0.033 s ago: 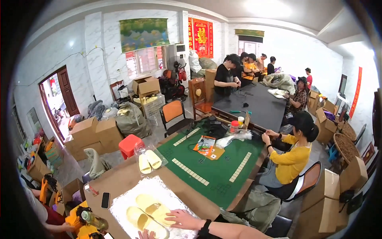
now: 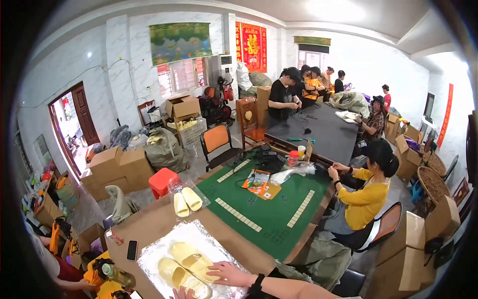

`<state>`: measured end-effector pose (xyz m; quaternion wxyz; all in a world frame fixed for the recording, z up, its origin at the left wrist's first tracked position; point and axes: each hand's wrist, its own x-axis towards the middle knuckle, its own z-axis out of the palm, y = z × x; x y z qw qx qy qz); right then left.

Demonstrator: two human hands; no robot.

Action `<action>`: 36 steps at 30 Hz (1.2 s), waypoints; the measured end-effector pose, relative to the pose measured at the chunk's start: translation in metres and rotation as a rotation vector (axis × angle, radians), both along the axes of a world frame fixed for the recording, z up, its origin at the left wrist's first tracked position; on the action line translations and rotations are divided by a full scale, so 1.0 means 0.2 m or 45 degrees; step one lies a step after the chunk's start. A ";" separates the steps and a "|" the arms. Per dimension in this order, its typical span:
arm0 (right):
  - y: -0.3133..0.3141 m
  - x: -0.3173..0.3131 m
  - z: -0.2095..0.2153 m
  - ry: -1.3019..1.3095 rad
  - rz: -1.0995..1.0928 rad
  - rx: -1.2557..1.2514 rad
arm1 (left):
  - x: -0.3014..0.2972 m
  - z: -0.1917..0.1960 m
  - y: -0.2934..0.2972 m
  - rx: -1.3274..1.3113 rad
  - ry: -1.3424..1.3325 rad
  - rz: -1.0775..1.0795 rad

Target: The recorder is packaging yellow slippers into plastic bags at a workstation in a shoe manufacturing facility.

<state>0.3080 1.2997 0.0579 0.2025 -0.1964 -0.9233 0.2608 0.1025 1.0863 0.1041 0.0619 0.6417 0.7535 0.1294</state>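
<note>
The right slipper (image 2: pixel 199 267) and left slipper (image 2: pixel 175 275) lie side by side on a crinkly, shiny sheet (image 2: pixel 153 256) at the near end of the brown table (image 2: pixel 125 224). A hard push could slide them or rip the sheet. The right hand (image 2: pixel 230 275) lies spread on the right slipper. The left hand (image 2: pixel 183 293) is partly cut off beside the left slipper; I can't tell if it grips. The slippers look smooth and rubbery, with wide straps.
</note>
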 end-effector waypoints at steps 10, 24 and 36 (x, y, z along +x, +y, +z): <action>-0.01 0.00 -0.06 0.113 0.000 0.036 | -0.05 -0.13 -0.01 0.053 -0.086 -0.010; -0.02 0.00 -0.03 0.140 -0.044 0.015 | -0.04 -0.11 0.00 0.021 -0.114 0.007; -0.02 0.01 -0.04 0.159 -0.047 -0.006 | -0.03 -0.11 0.00 0.033 -0.135 0.016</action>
